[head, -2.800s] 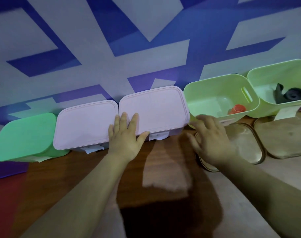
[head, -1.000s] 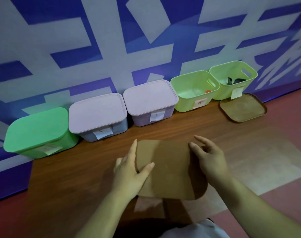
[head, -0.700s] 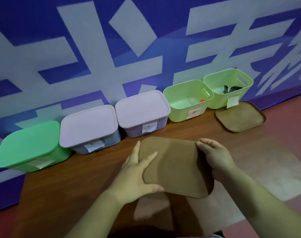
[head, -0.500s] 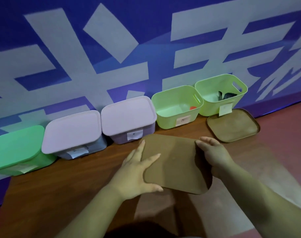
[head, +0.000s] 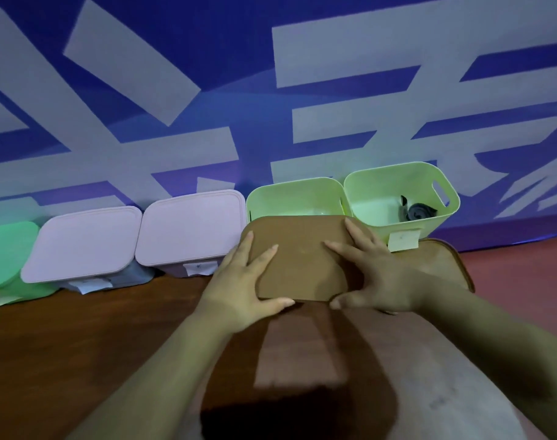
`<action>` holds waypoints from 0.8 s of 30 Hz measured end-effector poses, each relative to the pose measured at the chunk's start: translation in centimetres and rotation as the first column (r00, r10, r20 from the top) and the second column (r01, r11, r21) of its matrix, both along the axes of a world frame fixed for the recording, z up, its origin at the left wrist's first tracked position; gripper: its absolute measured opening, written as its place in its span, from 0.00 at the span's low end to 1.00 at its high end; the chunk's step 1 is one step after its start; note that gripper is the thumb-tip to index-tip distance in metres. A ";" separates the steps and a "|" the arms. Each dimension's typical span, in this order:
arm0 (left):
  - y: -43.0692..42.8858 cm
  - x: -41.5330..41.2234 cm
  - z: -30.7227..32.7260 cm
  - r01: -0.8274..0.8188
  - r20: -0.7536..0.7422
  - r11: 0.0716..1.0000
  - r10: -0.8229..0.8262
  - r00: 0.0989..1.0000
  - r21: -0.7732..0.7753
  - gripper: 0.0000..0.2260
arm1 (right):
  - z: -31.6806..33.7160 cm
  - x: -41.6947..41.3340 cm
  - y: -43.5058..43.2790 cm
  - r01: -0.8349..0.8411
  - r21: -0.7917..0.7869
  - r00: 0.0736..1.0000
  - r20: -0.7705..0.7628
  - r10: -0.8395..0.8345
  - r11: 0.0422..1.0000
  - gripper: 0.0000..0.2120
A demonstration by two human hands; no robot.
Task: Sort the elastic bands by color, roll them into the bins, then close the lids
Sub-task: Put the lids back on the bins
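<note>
Brown lid [head: 299,258], gripped at its near edge by both hands over the bench. The left hand [head: 242,287] takes the lid's left near corner and the right hand [head: 375,274] its right near corner. The fingers [head: 266,258] of each lie spread on the top face, with the thumb closing against the near edge. The lid's long axis runs parallel to the bench's far edge. The open green bin [head: 289,192] it appears meant for stands just beyond the fingertips, equally near both hands. Seating it probably calls for a short forward and downward move. The lid hides that bin's front wall and most of its interior, so whether lid and rim touch cannot be told. A second brown lid [head: 445,262] lies partly behind the right hand.
</note>
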State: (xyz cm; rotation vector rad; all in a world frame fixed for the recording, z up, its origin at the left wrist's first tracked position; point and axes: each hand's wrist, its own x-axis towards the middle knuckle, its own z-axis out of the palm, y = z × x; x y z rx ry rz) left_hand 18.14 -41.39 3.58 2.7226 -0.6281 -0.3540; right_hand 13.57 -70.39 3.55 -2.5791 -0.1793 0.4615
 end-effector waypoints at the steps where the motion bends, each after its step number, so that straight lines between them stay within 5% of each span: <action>1: -0.5 0.7 -0.1 -0.011 0.007 1.000 0.011 1.000 -0.008 0.49 | -0.3 1.0 -0.6 -0.024 -0.026 1.000 -0.006 0.023 0.999 0.55; 13: -4.5 9.4 -4.1 -0.122 0.108 0.992 0.117 0.987 0.039 0.47 | -2.3 12.4 -3.5 -0.072 -0.119 0.996 0.043 0.078 0.990 0.55; 24: -5.2 11.2 -6.3 -0.111 0.201 0.983 0.080 0.976 0.145 0.47 | -4.7 14.9 -4.0 -0.104 -0.162 0.988 0.100 0.121 0.981 0.56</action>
